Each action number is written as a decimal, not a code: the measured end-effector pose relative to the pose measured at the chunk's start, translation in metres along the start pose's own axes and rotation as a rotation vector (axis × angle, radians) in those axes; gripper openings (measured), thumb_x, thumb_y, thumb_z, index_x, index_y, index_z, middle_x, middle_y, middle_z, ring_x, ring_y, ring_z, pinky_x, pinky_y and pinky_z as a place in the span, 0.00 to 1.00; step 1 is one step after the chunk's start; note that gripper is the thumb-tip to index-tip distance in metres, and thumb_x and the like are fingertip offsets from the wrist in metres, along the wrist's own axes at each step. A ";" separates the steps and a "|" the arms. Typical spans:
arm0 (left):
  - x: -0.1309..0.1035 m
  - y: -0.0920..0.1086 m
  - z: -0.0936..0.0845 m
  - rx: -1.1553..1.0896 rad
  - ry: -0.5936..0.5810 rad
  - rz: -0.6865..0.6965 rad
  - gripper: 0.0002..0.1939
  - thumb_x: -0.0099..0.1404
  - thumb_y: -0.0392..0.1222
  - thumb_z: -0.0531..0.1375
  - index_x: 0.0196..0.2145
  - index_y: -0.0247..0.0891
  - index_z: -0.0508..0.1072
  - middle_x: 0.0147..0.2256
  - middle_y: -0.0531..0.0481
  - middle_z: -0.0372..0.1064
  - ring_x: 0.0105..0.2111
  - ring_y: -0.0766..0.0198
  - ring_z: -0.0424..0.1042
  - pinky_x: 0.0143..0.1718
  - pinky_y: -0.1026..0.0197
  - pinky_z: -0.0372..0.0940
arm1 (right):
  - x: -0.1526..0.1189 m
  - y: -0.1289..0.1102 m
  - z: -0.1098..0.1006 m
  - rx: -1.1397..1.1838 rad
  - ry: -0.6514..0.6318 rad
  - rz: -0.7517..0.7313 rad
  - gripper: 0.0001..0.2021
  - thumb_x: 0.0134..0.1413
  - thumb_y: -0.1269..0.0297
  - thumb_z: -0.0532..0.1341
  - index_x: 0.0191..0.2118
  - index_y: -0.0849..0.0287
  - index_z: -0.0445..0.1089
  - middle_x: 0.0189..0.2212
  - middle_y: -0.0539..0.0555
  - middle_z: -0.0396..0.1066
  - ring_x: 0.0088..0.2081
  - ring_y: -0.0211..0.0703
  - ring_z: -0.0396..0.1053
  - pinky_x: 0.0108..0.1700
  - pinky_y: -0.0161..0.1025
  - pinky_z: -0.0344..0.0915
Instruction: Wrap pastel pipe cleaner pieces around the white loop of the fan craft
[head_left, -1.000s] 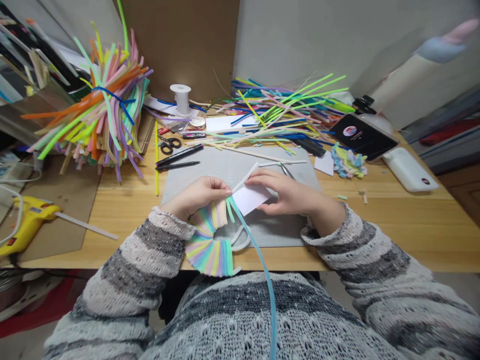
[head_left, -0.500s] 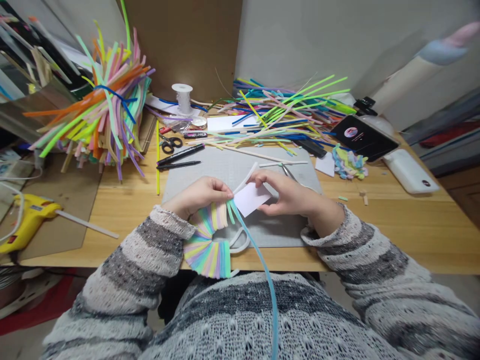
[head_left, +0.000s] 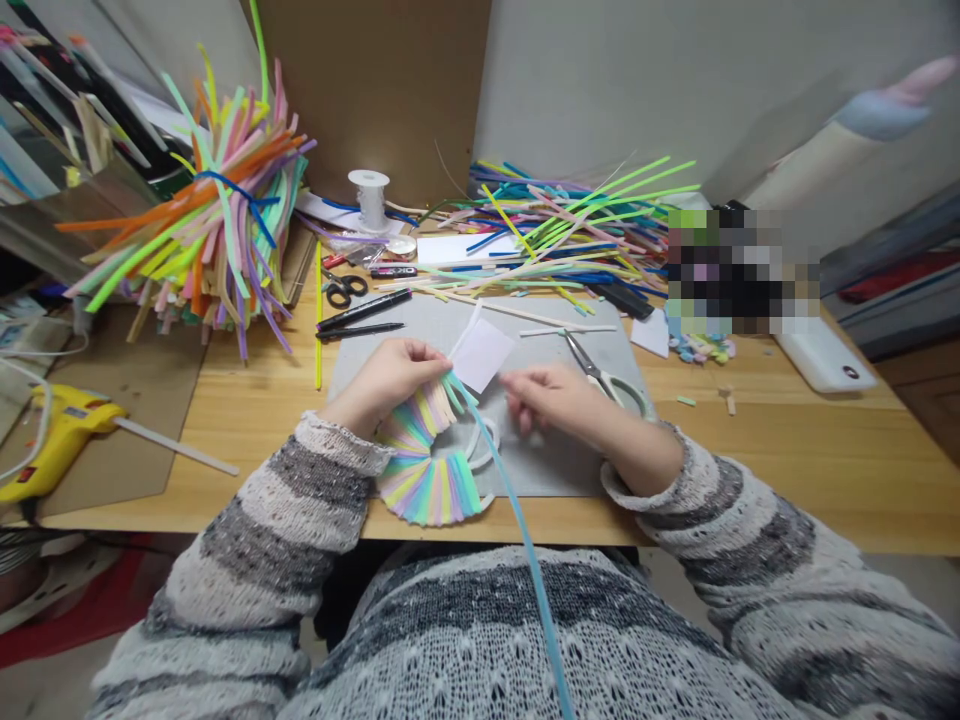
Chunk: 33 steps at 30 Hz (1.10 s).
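My left hand pinches the upper end of a pastel curved piece of pipe cleaners, striped in pink, yellow, mint, blue and lilac. From the pinch a long light-blue pipe cleaner runs down across my sweater. A white card sticks up beside the fingertips, its lower corner at the strip. White pipe-cleaner ends loop out of the curved piece on its right. My right hand hovers over the grey mat with its fingers loosely bent, apart from the card and holding nothing. Scissors with pale handles lie just behind it.
Loose pipe cleaners are heaped at the back, and a tied bundle stands at the left. A yellow glue gun, black scissors, pens and a wire spool lie around the grey mat.
My right hand has let go of the white card and drawn back a little to the right and down. The card now stands more upright, and the curved piece has tilted slightly.
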<state>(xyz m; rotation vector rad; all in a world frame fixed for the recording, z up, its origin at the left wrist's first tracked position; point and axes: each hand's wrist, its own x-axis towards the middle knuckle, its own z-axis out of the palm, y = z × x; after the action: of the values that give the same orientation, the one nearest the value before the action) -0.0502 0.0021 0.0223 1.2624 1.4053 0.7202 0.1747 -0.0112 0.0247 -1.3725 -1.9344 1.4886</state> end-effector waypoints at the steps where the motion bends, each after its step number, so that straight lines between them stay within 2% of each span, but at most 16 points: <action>1: 0.000 0.000 0.000 0.009 0.004 0.002 0.12 0.49 0.45 0.65 0.24 0.33 0.72 0.18 0.56 0.61 0.18 0.73 0.55 0.20 0.67 0.48 | 0.000 0.000 0.009 0.076 -0.123 0.086 0.21 0.56 0.45 0.53 0.28 0.60 0.65 0.20 0.50 0.67 0.18 0.34 0.63 0.19 0.33 0.55; 2: 0.001 0.000 0.000 0.016 0.005 0.003 0.12 0.49 0.45 0.64 0.25 0.33 0.72 0.18 0.56 0.61 0.18 0.73 0.55 0.20 0.67 0.49 | 0.001 0.000 0.017 0.130 -0.190 0.128 0.18 0.55 0.47 0.57 0.30 0.60 0.65 0.20 0.49 0.67 0.17 0.33 0.63 0.18 0.32 0.53; 4: 0.001 -0.001 0.000 0.025 0.010 0.014 0.11 0.49 0.45 0.64 0.25 0.33 0.72 0.18 0.56 0.61 0.18 0.73 0.55 0.20 0.67 0.49 | 0.002 -0.002 0.029 0.186 -0.250 0.119 0.14 0.52 0.53 0.61 0.28 0.60 0.65 0.20 0.48 0.66 0.16 0.31 0.61 0.17 0.31 0.52; 7: 0.001 0.001 -0.001 0.014 0.029 0.037 0.11 0.49 0.45 0.64 0.24 0.33 0.71 0.18 0.57 0.60 0.18 0.73 0.54 0.20 0.67 0.48 | 0.004 -0.005 0.030 0.235 -0.219 0.082 0.12 0.53 0.58 0.59 0.26 0.61 0.64 0.21 0.49 0.67 0.18 0.30 0.61 0.18 0.30 0.52; 10: 0.001 0.003 -0.003 -0.040 0.055 0.035 0.11 0.49 0.45 0.64 0.23 0.34 0.69 0.18 0.58 0.59 0.18 0.73 0.54 0.19 0.68 0.48 | 0.006 -0.005 0.016 0.267 -0.115 0.086 0.11 0.54 0.58 0.57 0.29 0.60 0.67 0.23 0.49 0.66 0.21 0.32 0.61 0.20 0.30 0.50; 13: 0.000 0.005 -0.003 -0.084 0.056 0.021 0.12 0.48 0.45 0.64 0.24 0.34 0.69 0.18 0.58 0.58 0.18 0.73 0.54 0.19 0.68 0.47 | 0.010 -0.001 0.004 0.276 -0.043 0.038 0.11 0.51 0.57 0.59 0.27 0.60 0.68 0.23 0.49 0.64 0.24 0.33 0.59 0.23 0.32 0.51; 22: 0.002 0.003 -0.005 -0.178 0.023 -0.004 0.12 0.47 0.44 0.66 0.24 0.34 0.69 0.17 0.58 0.60 0.17 0.74 0.55 0.19 0.68 0.49 | 0.013 0.002 0.002 0.252 -0.087 0.023 0.12 0.49 0.55 0.60 0.26 0.60 0.67 0.21 0.48 0.62 0.24 0.34 0.58 0.25 0.35 0.50; 33: -0.001 0.007 -0.007 -0.217 -0.017 0.000 0.13 0.44 0.44 0.67 0.24 0.33 0.70 0.17 0.57 0.61 0.17 0.74 0.56 0.19 0.68 0.50 | 0.012 0.002 0.002 0.272 -0.123 0.064 0.11 0.49 0.57 0.60 0.26 0.60 0.67 0.21 0.48 0.62 0.24 0.33 0.59 0.24 0.33 0.49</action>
<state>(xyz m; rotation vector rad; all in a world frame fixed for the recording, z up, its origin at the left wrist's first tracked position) -0.0550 0.0047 0.0307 1.0960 1.2766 0.8360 0.1687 -0.0021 0.0193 -1.2579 -1.6918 1.8275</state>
